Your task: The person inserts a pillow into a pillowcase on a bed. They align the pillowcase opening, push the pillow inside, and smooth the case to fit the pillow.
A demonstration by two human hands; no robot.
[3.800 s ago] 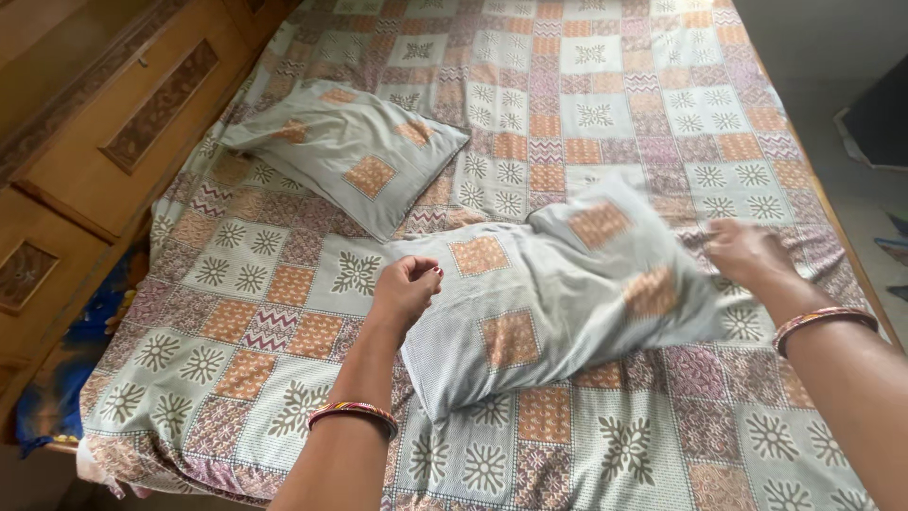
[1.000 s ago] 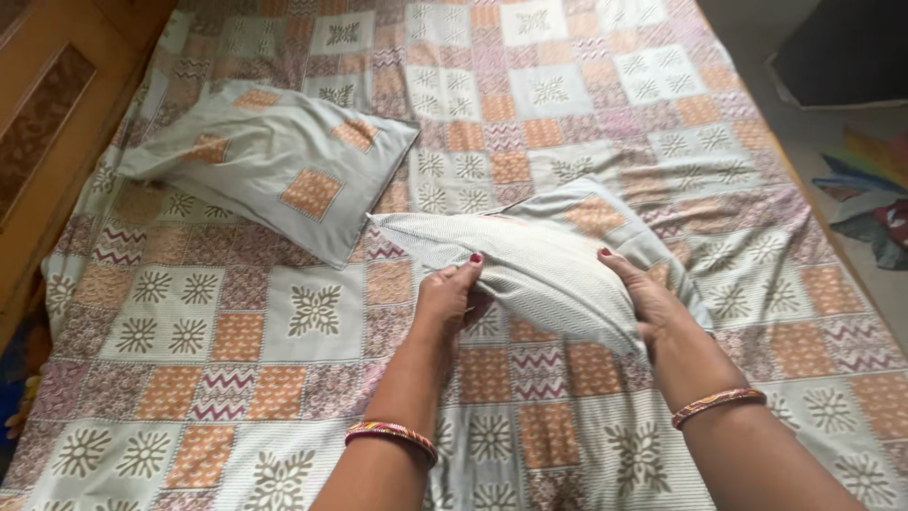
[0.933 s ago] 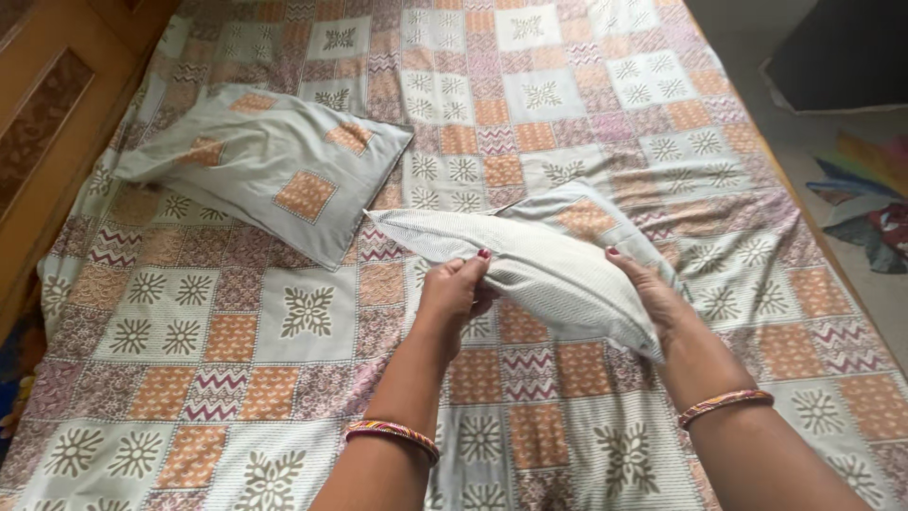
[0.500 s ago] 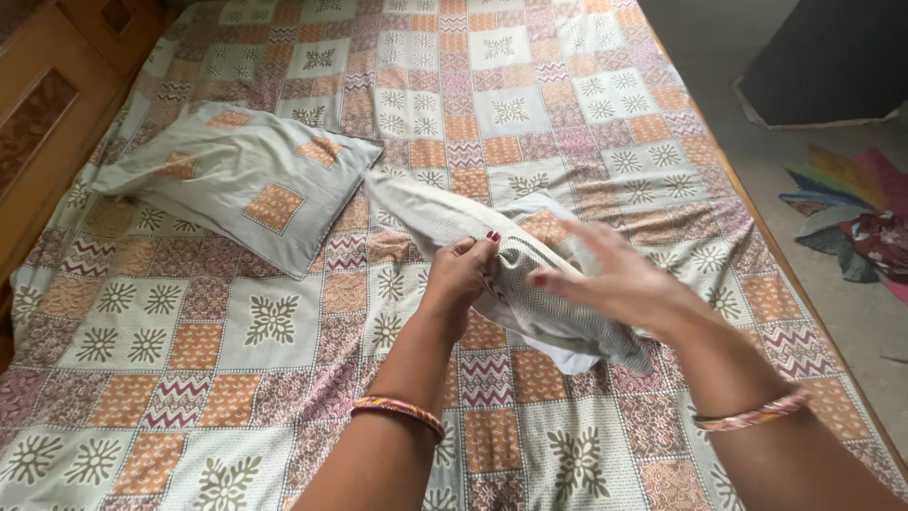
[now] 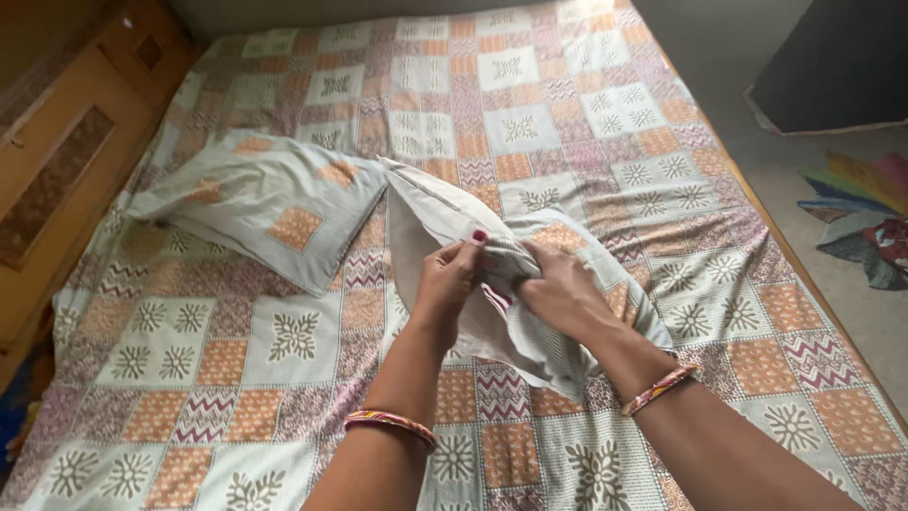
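A grey pillow (image 5: 445, 213) with orange patterned squares is lifted on its edge over the middle of the bed. My left hand (image 5: 446, 279) pinches the open edge of its cover between thumb and fingers. My right hand (image 5: 560, 295) grips the same edge just to the right, fingers tucked into the fabric. A bangle sits on each wrist. A second pillow (image 5: 260, 199) in the same cover lies flat to the left, apart from both hands.
The bed is covered by a patchwork sheet (image 5: 586, 114) of orange, grey and pink squares. A wooden headboard with carved panels (image 5: 57, 170) runs along the left. On the floor to the right lie a dark board (image 5: 837, 66) and colourful cloth (image 5: 865, 222).
The pillow has been lifted from lying across the bed onto its edge. My right hand swung in from the pillow's right side and now grips the cover edge beside my left hand.
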